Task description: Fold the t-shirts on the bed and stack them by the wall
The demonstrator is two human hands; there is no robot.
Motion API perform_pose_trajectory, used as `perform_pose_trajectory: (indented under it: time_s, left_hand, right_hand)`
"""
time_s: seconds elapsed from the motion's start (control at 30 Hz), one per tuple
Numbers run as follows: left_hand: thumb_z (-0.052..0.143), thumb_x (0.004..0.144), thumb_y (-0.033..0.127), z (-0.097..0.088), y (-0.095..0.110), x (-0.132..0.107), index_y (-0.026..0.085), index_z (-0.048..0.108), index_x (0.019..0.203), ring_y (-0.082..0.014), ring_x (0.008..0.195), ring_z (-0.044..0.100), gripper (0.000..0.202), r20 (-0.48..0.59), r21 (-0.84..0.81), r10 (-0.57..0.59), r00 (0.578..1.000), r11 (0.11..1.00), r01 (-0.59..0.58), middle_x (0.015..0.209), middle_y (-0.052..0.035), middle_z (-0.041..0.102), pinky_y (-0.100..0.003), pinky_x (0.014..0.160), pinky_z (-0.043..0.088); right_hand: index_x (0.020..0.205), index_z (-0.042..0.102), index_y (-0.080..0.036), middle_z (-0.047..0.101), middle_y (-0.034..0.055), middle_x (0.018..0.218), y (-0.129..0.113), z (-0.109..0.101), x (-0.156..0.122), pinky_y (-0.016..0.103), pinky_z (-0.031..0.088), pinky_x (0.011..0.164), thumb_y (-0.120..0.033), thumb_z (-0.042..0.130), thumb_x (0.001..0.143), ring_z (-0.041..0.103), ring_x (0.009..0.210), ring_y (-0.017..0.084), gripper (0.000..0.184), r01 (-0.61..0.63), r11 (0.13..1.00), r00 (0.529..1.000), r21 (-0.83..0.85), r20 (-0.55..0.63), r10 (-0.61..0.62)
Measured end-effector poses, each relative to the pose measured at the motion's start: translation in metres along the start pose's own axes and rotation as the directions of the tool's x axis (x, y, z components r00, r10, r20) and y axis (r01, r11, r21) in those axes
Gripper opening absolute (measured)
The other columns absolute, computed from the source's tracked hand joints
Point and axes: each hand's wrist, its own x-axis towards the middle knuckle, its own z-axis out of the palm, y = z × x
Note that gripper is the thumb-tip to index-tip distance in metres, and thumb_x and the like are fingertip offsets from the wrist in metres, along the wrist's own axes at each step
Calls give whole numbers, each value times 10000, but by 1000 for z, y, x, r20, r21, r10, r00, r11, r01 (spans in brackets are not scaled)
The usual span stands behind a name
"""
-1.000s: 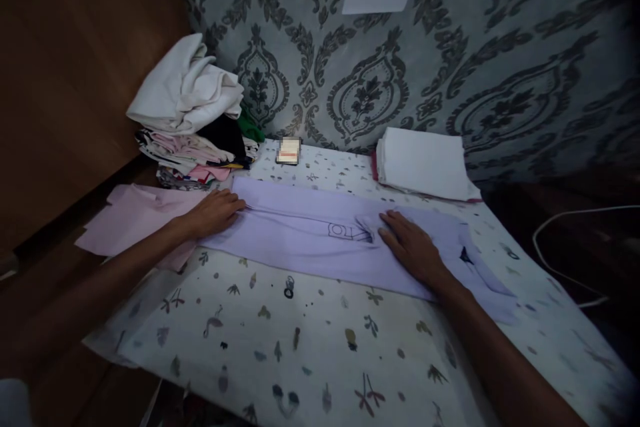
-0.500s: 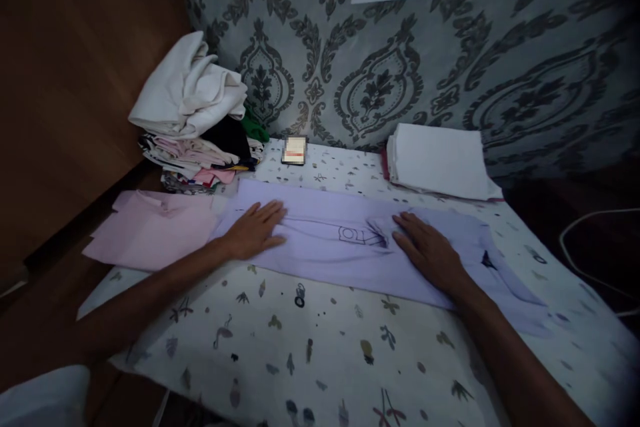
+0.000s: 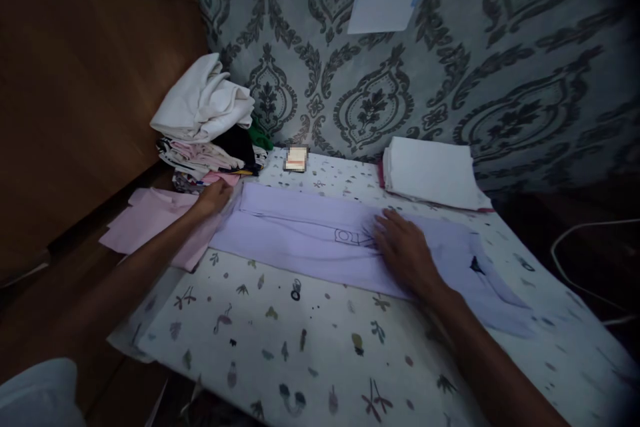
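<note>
A lavender garment (image 3: 295,240), folded into a long strip with a dark line drawing printed on it, lies across the table. My right hand (image 3: 406,250) rests flat on it just right of the drawing, fingers stretched out, partly covering a gathered patch. To the left, my left hand (image 3: 215,197) has its fingers closed at the upper right edge of a pink cloth (image 3: 150,217). The fingertips are close to the garment's left end, and the forearm hides part of the pink cloth.
Behind the left hand stands a stack of folded clothes (image 3: 200,153) topped by a bundled white cloth (image 3: 205,100). A small blurred box-like item (image 3: 297,158) sits by the wall. At the back right lies a pile of white sheets (image 3: 430,173) on the patterned tablecloth (image 3: 310,360).
My left hand has left the lavender garment, moving left to the pink cloth, and its fingers have closed. My right hand stays on the garment, slightly further left. The view has tilted up.
</note>
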Motion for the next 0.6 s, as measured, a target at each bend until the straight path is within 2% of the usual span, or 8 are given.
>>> perform_pose_trajectory:
  time_s: [0.07,0.13,0.2,0.3,0.37,0.47,0.53,0.6]
  left_hand:
    - [431,891,359,0,-2,7,171,611,780,-190,680,630,283,72,-40,-44,996,998,47,737,-61,684,-268,631,439]
    - [470,872,417,1,-1,13,189,566,642,-184,599,602,338,114,-38,-55,992,997,60,602,-41,627,-258,565,394]
    - [552,823,480,1,4,17,206,511,556,-192,580,585,385,135,-29,-76,988,996,80,511,-26,555,-256,532,347]
    - [670,730,509,-1,13,18,218,457,502,-191,562,558,426,158,-31,-98,983,994,104,446,-1,460,-252,505,296]
    - [695,707,502,-3,17,17,216,459,499,-172,517,527,426,197,-58,-103,975,992,116,434,11,436,-247,482,285]
    - [721,679,472,-4,20,13,210,497,545,-148,447,483,370,256,-115,-119,959,982,152,432,30,437,-238,443,295]
    - [759,637,423,-3,22,11,209,503,569,-140,424,466,341,275,-153,-132,953,972,178,433,42,433,-235,422,294]
    - [780,611,369,-2,27,8,206,509,594,-135,425,465,317,278,-196,-135,951,961,194,444,53,430,-230,412,289]
  right_hand:
    - [1266,632,-149,545,165,1427,-47,7,10,507,304,1170,-452,421,952,436,1389,286,484,37,978,999,206,6,-39]
    - [1248,651,-186,539,137,1438,-100,21,22,471,328,1164,-448,468,936,473,1359,262,447,44,872,992,488,79,-94]
    - [1175,688,-233,556,97,1426,-150,41,34,463,344,1153,-448,543,901,488,1341,257,377,-17,679,990,734,109,-93]
    - [1033,720,-253,684,59,1213,-202,71,51,471,408,1088,-416,642,838,588,1198,254,266,-241,313,971,919,232,65]
    - [956,718,-235,710,42,1056,-219,86,59,451,450,1040,-391,671,816,637,1069,226,215,-364,27,920,931,355,167]
    - [865,691,-209,685,25,977,-224,99,67,380,471,1016,-306,683,813,644,974,168,109,-399,-351,833,847,495,247]
    - [830,667,-204,669,19,953,-221,103,70,349,467,1022,-244,653,831,642,959,147,42,-398,-487,783,777,565,261]
    - [826,648,-204,661,27,953,-217,104,70,341,463,1029,-232,605,864,643,979,146,64,-413,-554,749,723,615,244]
